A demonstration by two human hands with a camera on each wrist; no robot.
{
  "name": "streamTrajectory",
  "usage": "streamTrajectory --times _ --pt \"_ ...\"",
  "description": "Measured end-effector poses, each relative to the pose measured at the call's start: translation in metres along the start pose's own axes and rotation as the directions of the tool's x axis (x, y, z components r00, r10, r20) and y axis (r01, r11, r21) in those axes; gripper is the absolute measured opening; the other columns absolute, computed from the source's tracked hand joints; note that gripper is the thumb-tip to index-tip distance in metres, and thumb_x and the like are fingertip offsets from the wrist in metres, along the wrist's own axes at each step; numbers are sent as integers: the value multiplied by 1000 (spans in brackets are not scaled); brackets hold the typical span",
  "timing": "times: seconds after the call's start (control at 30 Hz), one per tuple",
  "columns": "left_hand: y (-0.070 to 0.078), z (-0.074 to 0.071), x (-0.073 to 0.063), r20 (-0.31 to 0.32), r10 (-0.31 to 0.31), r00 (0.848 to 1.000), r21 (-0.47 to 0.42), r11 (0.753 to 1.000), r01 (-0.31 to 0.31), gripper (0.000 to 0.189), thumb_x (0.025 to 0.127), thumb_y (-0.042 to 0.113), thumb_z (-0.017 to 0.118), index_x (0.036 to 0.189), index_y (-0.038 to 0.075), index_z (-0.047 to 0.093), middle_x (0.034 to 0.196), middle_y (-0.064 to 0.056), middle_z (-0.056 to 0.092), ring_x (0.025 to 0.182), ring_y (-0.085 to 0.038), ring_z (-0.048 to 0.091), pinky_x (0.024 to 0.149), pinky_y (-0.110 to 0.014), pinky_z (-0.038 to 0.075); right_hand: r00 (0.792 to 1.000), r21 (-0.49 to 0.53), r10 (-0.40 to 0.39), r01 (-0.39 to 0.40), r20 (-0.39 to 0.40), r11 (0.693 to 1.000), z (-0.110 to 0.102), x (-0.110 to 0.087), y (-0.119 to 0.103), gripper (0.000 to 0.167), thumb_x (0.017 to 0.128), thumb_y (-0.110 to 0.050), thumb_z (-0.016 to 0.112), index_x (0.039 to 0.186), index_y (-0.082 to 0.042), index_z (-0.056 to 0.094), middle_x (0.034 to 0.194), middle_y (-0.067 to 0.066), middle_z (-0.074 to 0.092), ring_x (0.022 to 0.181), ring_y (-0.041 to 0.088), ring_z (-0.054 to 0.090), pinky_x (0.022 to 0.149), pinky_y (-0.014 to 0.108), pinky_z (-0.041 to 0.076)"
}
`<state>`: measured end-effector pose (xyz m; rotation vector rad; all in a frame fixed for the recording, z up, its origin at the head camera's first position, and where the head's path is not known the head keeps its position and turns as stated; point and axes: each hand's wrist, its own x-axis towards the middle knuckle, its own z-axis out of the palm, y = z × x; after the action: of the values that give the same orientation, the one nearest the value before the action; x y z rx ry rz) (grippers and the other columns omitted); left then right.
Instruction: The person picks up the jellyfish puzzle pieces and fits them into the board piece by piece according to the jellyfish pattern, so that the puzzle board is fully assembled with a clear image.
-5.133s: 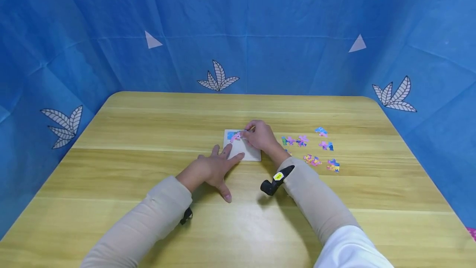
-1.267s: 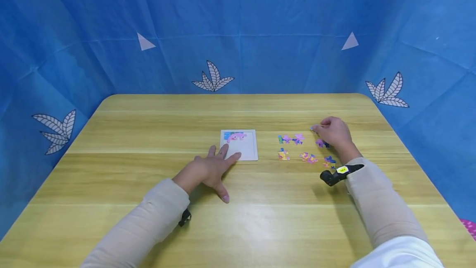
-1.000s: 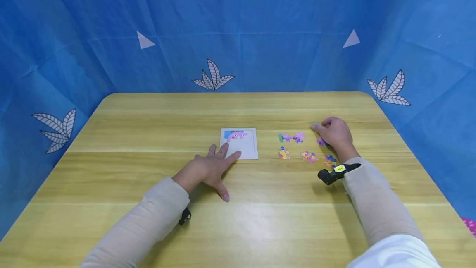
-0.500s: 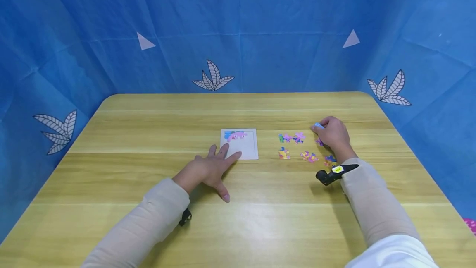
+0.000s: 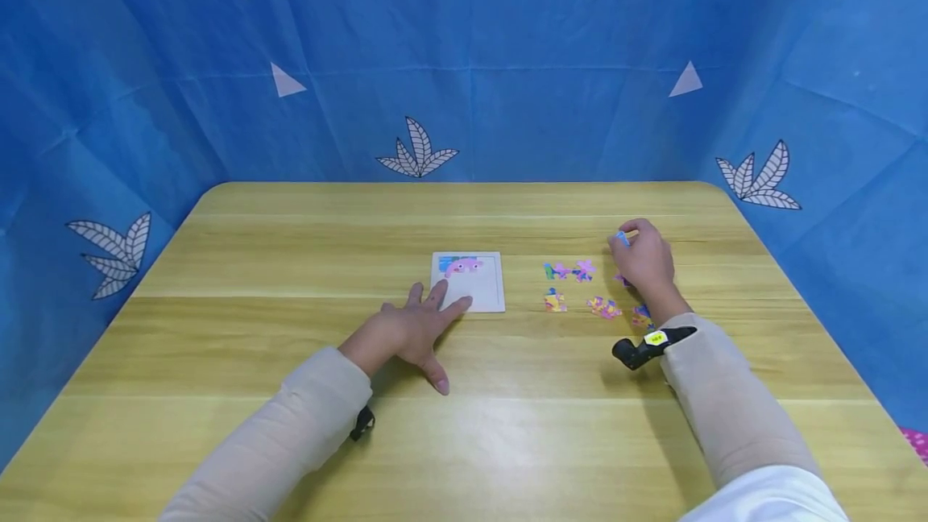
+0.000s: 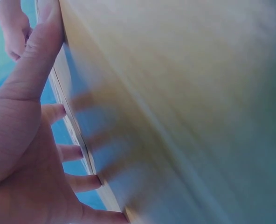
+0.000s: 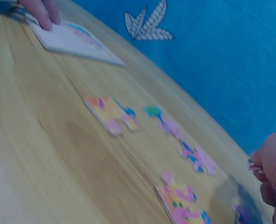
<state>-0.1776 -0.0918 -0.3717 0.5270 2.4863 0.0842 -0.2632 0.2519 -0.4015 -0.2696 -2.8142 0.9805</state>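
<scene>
My left hand (image 5: 416,333) lies with spread fingers at the lower left of a white puzzle board (image 5: 487,284), fingertips on its surface. Blue and pink puzzle pieces fill the board's top left, forming part of a pink cartoon face (image 5: 464,266). Off to the right, my right hand (image 5: 645,258) pinches a light blue puzzle piece (image 5: 623,238) between thumb and fingers, lifted over the table. In the right wrist view the held piece (image 7: 255,166) shows only its edge; the fingers hide the rest.
Between board and right hand lie loose puzzle pieces: a yellow one (image 5: 554,300), a pink and green row (image 5: 569,271) and a yellow-pink cluster (image 5: 604,307). Another piece (image 5: 642,316) sits by the right wrist. A blue curtain (image 5: 464,63) hangs behind the wooden table (image 5: 290,264).
My right hand went from the board to the right-hand pieces, took hold of the light blue puzzle piece and raised it slightly. My left hand stayed at the board.
</scene>
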Motion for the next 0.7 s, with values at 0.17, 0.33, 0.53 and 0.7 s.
streamTrajectory --times 0.17,0.33,0.53,0.7 --pt "-1 2 0 0 -5 1000 2 1000 5 130 51 61 82 152 36 4 159 -9 -11 143 -43 -5 100 -73 19 999 80 -47 45 25 996 8 -6 -14 35 94 -30 55 118 -4 54 96 18 61 76 29 57 63 35 43" --pt "-2 3 0 -3 2 1000 5 1000 -2 130 51 61 81 152 36 4 159 -9 -11 143 -43 -5 99 -73 18 994 140 -85 75 66 987 17 -12 -27 32 93 -27 59 114 -3 55 92 15 61 74 26 58 60 32 44" --pt "1 2 0 -14 21 1000 -16 1000 -21 129 52 59 82 152 36 4 158 -10 -11 142 -43 -6 99 -74 18 973 239 -168 126 161 963 25 -22 -52 28 94 -22 58 116 -4 54 93 16 66 72 27 64 58 29 49" --pt "0 0 -1 -14 18 1000 -21 1000 -18 129 53 58 83 152 36 4 158 -10 -12 142 -43 -6 98 -75 17 936 301 -238 156 261 941 40 -29 -77 26 96 -13 50 119 -3 55 93 16 66 76 26 66 61 29 51"
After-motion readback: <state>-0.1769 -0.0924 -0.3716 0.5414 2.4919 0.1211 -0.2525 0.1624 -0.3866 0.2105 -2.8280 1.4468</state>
